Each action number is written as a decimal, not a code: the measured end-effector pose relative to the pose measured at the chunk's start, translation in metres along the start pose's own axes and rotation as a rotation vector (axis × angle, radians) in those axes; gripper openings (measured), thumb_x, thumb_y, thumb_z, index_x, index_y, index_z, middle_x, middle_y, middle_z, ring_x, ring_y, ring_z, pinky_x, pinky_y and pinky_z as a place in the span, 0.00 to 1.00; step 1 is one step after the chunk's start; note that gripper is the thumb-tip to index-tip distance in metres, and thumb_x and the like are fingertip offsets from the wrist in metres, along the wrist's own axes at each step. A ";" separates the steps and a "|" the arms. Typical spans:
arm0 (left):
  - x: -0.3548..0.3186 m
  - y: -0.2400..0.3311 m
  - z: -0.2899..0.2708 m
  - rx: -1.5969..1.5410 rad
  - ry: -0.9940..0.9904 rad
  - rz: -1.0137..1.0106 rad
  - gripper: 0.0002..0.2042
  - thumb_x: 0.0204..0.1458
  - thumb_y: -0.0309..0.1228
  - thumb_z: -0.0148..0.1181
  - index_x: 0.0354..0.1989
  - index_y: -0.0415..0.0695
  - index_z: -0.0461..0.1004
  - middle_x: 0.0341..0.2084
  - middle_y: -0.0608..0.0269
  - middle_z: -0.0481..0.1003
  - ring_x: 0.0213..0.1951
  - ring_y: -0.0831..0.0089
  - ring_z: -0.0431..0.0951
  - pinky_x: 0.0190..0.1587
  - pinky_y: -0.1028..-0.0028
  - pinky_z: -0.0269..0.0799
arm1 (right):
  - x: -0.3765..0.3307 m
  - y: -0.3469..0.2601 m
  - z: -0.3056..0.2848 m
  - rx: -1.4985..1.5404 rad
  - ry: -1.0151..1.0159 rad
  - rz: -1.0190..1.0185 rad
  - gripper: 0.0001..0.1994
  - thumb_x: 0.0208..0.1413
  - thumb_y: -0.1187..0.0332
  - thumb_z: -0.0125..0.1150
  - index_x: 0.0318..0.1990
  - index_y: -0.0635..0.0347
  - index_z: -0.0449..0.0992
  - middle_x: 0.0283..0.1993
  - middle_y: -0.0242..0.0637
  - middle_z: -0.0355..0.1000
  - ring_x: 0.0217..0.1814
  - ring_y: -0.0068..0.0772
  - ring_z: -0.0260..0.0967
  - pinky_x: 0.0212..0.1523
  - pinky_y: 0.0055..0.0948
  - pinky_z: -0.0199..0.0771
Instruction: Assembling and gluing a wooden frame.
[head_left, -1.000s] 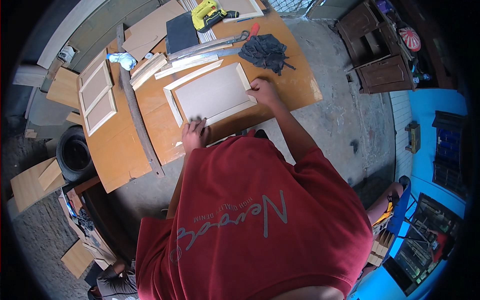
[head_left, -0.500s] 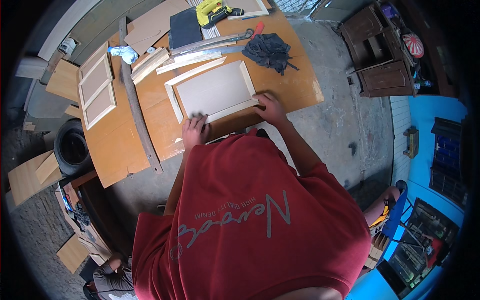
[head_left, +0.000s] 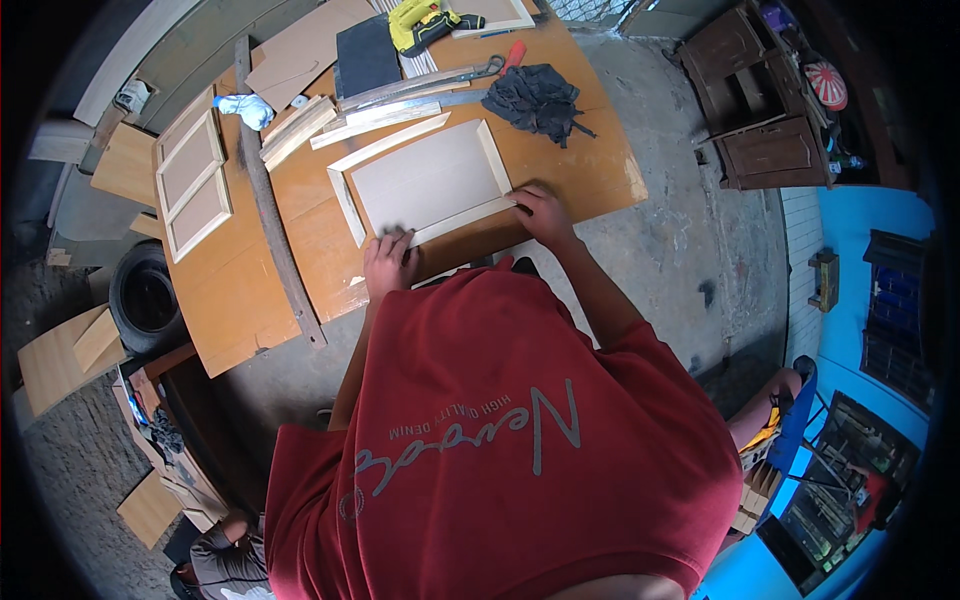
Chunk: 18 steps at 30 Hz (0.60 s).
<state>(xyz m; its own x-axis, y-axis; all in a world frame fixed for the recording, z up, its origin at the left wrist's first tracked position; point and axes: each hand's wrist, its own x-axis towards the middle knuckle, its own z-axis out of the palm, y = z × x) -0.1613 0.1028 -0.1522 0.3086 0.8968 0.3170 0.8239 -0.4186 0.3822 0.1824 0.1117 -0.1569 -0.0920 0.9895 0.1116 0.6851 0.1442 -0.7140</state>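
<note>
A pale flat panel (head_left: 425, 180) lies on the orange-brown workbench (head_left: 590, 170), edged by light wooden frame strips (head_left: 345, 205). My left hand (head_left: 388, 262) lies flat with fingers spread on the near-left corner, where the near strip (head_left: 460, 220) meets the left one. My right hand (head_left: 540, 212) is curled on the near-right corner, at the other end of that near strip. Both forearms reach forward from my red shirt.
A two-panel framed door (head_left: 195, 175) lies at the bench's left, beside a long dark bar (head_left: 272, 210). Loose wood strips (head_left: 300, 125), metal rulers and scissors (head_left: 430, 82), a dark cloth (head_left: 535, 95) and a yellow power tool (head_left: 420, 15) lie beyond. A tyre (head_left: 145, 295) and a dark cabinet (head_left: 765, 130) flank the bench.
My right hand slid from the frame's right side down to its near-right corner. My left hand stayed on the near-left corner.
</note>
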 end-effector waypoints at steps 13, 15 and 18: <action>0.001 0.007 -0.005 -0.012 -0.032 -0.061 0.18 0.44 0.29 0.73 0.47 0.50 0.84 0.40 0.66 0.80 0.42 0.61 0.76 0.48 0.64 0.74 | 0.004 0.017 0.000 -0.027 -0.019 -0.100 0.11 0.55 0.73 0.65 0.46 0.58 0.82 0.56 0.44 0.79 0.57 0.51 0.74 0.59 0.43 0.75; 0.001 0.007 -0.005 -0.010 -0.029 -0.061 0.18 0.44 0.29 0.73 0.47 0.49 0.84 0.39 0.65 0.80 0.42 0.61 0.76 0.47 0.64 0.74 | 0.004 0.019 0.000 -0.023 -0.028 -0.109 0.10 0.55 0.72 0.66 0.46 0.58 0.82 0.56 0.44 0.79 0.57 0.52 0.74 0.58 0.44 0.75; 0.002 0.007 -0.005 -0.029 -0.020 -0.054 0.18 0.44 0.29 0.73 0.46 0.49 0.84 0.39 0.65 0.80 0.41 0.61 0.76 0.47 0.65 0.74 | 0.005 0.019 0.000 -0.048 -0.028 -0.118 0.10 0.55 0.72 0.68 0.45 0.58 0.82 0.56 0.43 0.79 0.56 0.48 0.76 0.58 0.41 0.75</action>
<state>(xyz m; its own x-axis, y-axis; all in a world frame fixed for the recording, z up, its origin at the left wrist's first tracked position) -0.1575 0.1008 -0.1450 0.2733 0.9209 0.2779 0.8257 -0.3728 0.4234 0.1948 0.1195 -0.1701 -0.1936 0.9658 0.1728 0.7023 0.2594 -0.6630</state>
